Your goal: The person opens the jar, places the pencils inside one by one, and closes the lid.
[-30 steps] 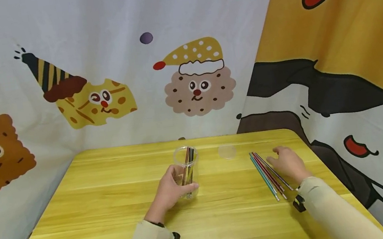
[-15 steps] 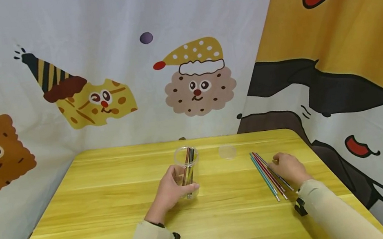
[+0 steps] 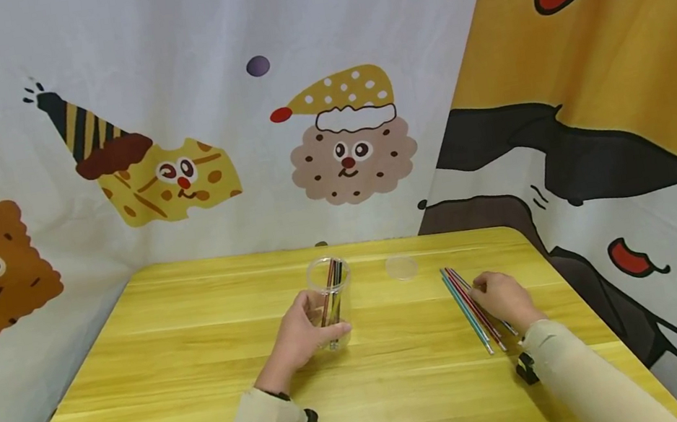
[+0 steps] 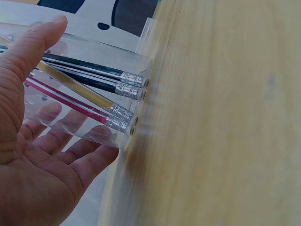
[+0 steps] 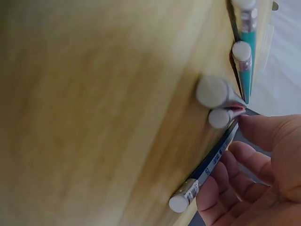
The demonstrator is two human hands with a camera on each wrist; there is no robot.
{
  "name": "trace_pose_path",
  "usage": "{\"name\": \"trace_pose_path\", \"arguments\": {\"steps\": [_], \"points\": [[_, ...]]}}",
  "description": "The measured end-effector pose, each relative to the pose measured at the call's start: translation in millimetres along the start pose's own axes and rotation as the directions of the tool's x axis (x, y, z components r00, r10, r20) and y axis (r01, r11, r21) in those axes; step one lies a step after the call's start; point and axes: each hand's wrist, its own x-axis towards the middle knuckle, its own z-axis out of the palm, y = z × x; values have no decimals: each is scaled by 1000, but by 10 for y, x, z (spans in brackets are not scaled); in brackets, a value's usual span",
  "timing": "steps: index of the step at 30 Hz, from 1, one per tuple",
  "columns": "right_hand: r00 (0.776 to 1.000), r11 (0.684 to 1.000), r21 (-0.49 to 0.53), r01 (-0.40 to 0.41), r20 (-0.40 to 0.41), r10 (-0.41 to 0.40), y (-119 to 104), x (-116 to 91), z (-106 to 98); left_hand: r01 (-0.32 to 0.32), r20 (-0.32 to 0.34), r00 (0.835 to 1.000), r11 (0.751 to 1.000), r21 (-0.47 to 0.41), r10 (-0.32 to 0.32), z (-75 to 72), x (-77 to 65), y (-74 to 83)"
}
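Observation:
My left hand [image 3: 298, 337] grips a clear plastic cup [image 3: 345, 301] standing on the table, thumb on the near side. Inside it lean several pencils [image 4: 89, 94] with metal ferrules, among them dark, yellow and pink-red ones, eraser ends down. Over at the right, my right hand [image 3: 504, 299] pinches a dark blue pencil [image 5: 209, 162] between thumb and fingers; its eraser end still lies low by the tabletop. Left of that hand lie teal pencils [image 3: 465, 310] and red pencils [image 3: 476, 307], eraser ends toward me. The right fingertips are partly hidden in the head view.
A round clear lid [image 3: 402, 267] lies flat between the cup and the loose pencils. The yellow wooden table [image 3: 201, 348] ends at a cartoon-printed curtain [image 3: 189, 44] behind and on the right.
My right hand has come left and down onto the dark blue pencil, its fingers drawing together. The left hand and the cup have stayed in place.

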Motion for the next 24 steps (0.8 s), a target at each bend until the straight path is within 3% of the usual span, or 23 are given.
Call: {"name": "trace_pose_path", "arguments": {"steps": [17,24], "points": [[1000,1000,-13,23,-3,-23,-2,16,31,-4,-7,1000,1000,16,4,4,6,-13],[999,1000,-9,28,31,-27,-46,32,13,-3,-8,1000,1000,1,3,3,4,-11]]}}
